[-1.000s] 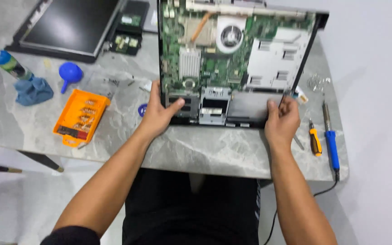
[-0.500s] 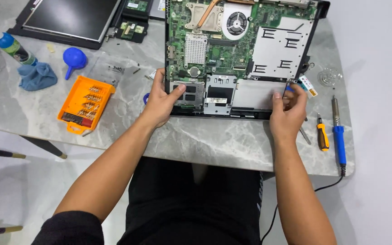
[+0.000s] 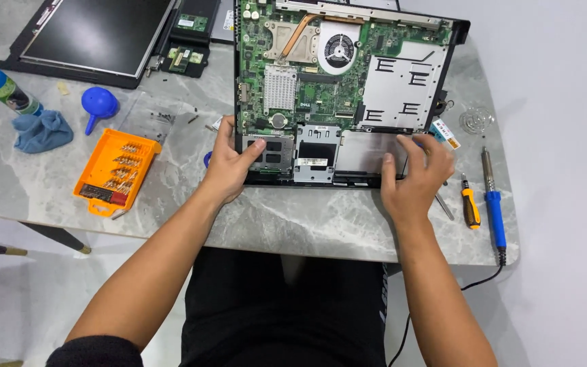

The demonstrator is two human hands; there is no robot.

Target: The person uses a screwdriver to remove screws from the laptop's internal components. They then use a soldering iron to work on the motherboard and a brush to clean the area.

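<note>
Laptop chassis (image 3: pixel 348 95), opened so that its green circuit board shows, lies flat on a grey marbled tabletop (image 3: pixel 293 217) with a smooth, stone-like sheen; it sits toward the far middle of the table, its near edge parallel to the person's body. A copper heat pipe runs to a round fan near the top of the board, and a pale stamped metal plate covers the right part. The left hand (image 3: pixel 229 166) grips the chassis at its near left corner, thumb laid over the top of a dark slot and fingers curled under the side edge. The right hand (image 3: pixel 416 173) grips the near right corner, thumb on the silvery panel and fingers spread over the edge. Pale floor shows beyond the table's right edge and beneath it.

To the left lies a flat black screen panel (image 3: pixel 93 37), glossy and rectangular, with small green boards beside it. Nearer sits an orange plastic bit case (image 3: pixel 117 171), a blue rubber blower bulb (image 3: pixel 99 103), a crumpled blue cloth (image 3: pixel 42 130) and a bottle with a blue cap (image 3: pixel 1 85). Just right of the chassis rest a short orange-handled screwdriver (image 3: pixel 470 207) and a soldering iron (image 3: pixel 492 200) with a blue grip, its black cord trailing off the table's edge.
</note>
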